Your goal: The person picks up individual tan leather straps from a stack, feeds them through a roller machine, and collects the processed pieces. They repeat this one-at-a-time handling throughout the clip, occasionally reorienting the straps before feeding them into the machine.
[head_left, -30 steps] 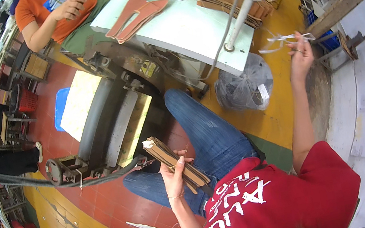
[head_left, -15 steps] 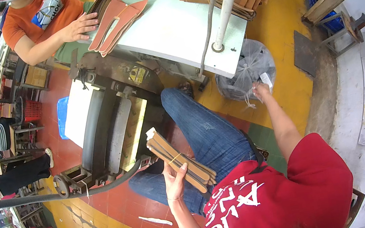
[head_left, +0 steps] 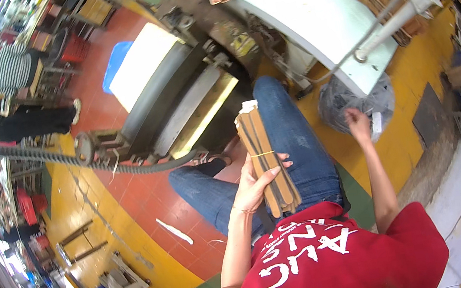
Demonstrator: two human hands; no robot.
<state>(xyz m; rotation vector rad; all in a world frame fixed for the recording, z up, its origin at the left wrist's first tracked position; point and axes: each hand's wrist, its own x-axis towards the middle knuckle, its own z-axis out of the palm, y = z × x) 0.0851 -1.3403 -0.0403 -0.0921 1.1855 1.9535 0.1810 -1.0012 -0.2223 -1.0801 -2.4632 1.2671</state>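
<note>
Left hand [head_left: 253,188] gripping strip bundle [head_left: 263,137], yellow band [head_left: 262,154] round it, above lap [head_left: 312,176]. Right hand [head_left: 359,125] curled at grey bag [head_left: 340,102] near table [head_left: 312,14]; cannot tell if holding anything.

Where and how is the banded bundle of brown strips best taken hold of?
Probably around its middle, by the yellow band, coming from the person's left: the bundle of brown strips is long and narrow, and the band binds it there. The left hand grips it from that side, near the band.
</note>
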